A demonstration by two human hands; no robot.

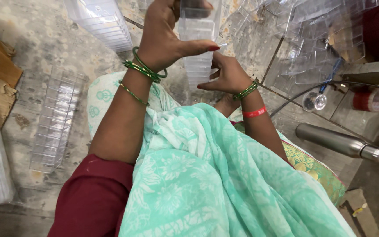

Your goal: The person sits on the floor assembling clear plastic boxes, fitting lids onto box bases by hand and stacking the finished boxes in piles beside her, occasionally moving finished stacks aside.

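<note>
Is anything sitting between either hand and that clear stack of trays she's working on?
Nothing visible. The left hand grips the upper part of the clear tray stack, thumb across its front, and the right hand touches its lower part directly.

Bare mottled stone floor (36, 48) lies open between two stacks of clear plastic trays (53, 118), while a heap of clear plastic boxes (325, 35), a steel flask (338, 141) and a black cable (303, 94) crowd the right side.
</note>
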